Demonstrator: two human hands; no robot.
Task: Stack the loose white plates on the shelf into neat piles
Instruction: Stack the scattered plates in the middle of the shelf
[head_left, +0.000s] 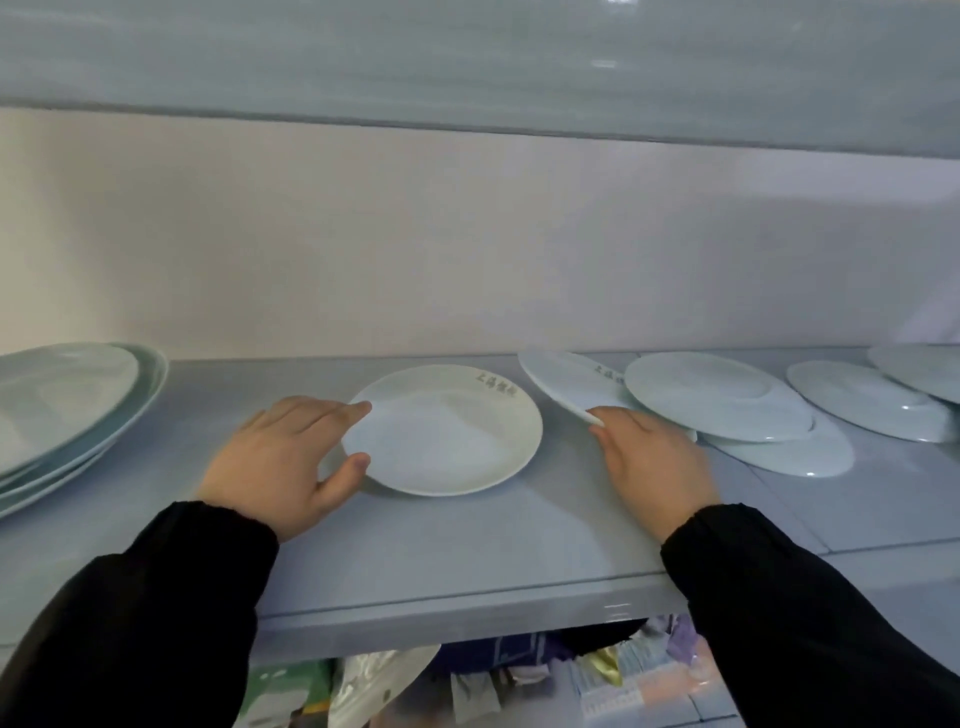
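Note:
A white plate (441, 431) with grey lettering on its far rim lies flat on the grey shelf (467, 545), in the middle. My left hand (291, 457) touches its left rim, index finger and thumb spread along the edge. To the right, a second lettered plate (566, 382) sits tilted, its right part tucked under an upside-down plate (717, 395). My right hand (654, 457) holds the tilted plate by its near edge; the fingers under it are hidden. Below the upside-down plate lies another plate (800, 454). Two more loose plates (867, 402) (919, 374) overlap at the far right.
A stack of larger pale plates (62, 405) stands at the shelf's left end. An upper shelf (467, 62) hangs low overhead, and a white wall closes the back. Under the shelf's front lip, packets and bags (467, 686) fill a lower level.

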